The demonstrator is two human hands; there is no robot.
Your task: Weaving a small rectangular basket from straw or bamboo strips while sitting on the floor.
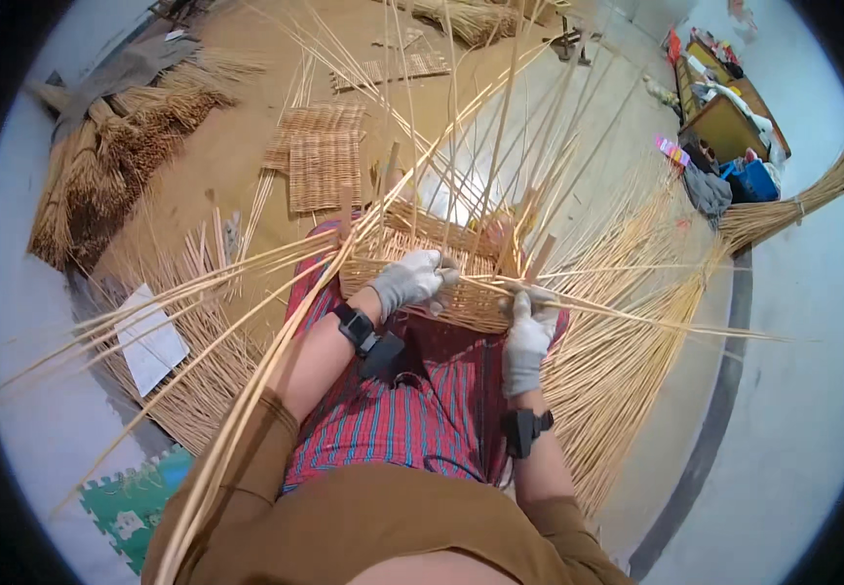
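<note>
A partly woven wicker basket [473, 310] rests on my lap, with long upright rods rising from its sides. My left hand [410, 281], in a pale grey work glove, is closed on a thin wicker rod at the basket's near rim. At the near right corner my right hand [529, 331], gloved alike, pinches wicker rods [627, 314] that run out to the right. More loose rods [247, 390] cross over my left forearm. Flat wooden stakes [540, 258] stand at the basket's corners. The undersides of my fingers are partly hidden.
Loose rods [627, 390] spread over the floor on the right. Bundled stalks [115, 156] stand at the far left. Woven panels [325, 161] lie beyond the basket. White paper [152, 339] and a green foam mat [134, 512] are on the left; a blue container [755, 181] sits far right.
</note>
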